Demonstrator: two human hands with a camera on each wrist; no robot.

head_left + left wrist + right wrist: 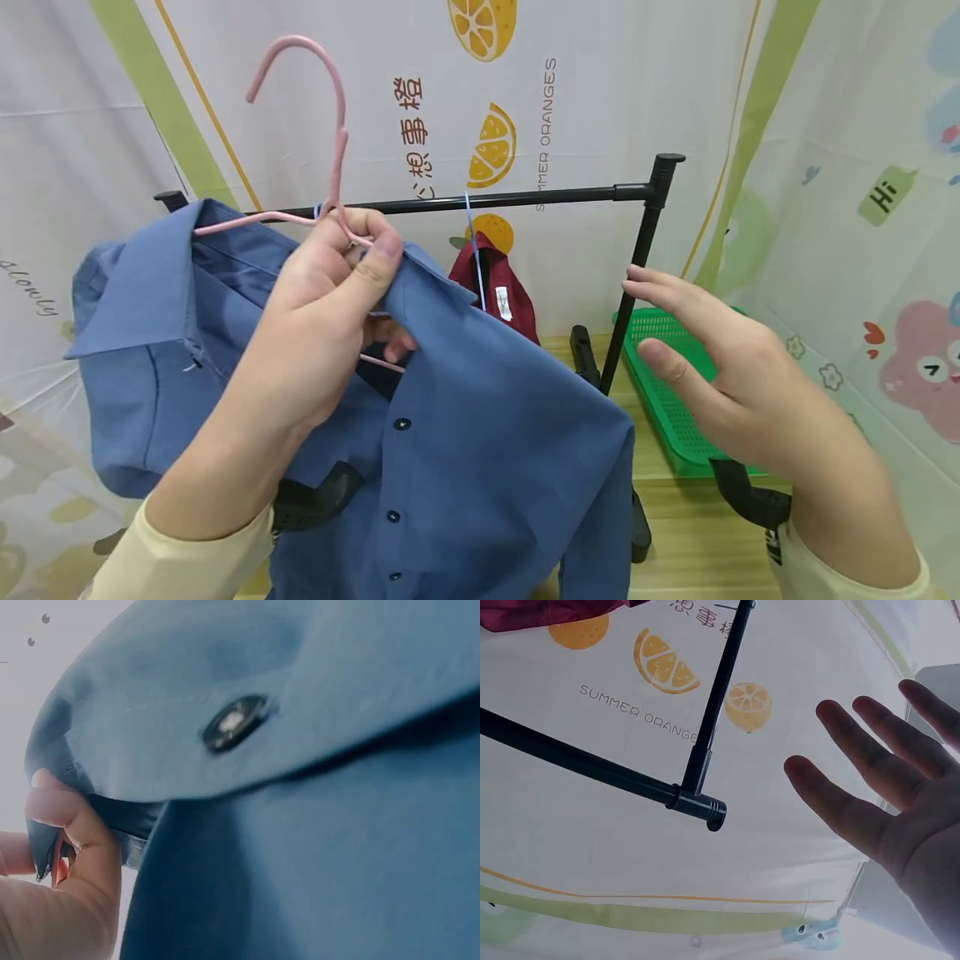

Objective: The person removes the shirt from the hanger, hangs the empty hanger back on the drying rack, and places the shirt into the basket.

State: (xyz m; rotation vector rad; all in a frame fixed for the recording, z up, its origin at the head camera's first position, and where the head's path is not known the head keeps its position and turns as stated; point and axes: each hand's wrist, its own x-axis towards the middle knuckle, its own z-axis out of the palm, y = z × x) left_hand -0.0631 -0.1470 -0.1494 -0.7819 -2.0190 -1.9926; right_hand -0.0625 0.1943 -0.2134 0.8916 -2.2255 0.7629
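Observation:
A blue button shirt (510,417) hangs on a pink hanger (341,100), whose hook points up. My left hand (322,300) grips the hanger just under its hook, with the shirt's collar beside the thumb. In the left wrist view, fingers of the left hand (75,877) curl at the shirt's edge, and a dark button (236,724) shows close up on the shirt front (337,690). My right hand (735,375) is held up to the right of the shirt, holding nothing. In the right wrist view the right hand (900,795) has its fingers spread.
Behind the shirt stands a black clothes rack (525,198). A dark red garment (517,308) hangs from it on a light blue hanger (474,242). At the right, a green basket (660,417) sits on the wooden surface (705,542). A printed curtain (615,100) closes the back.

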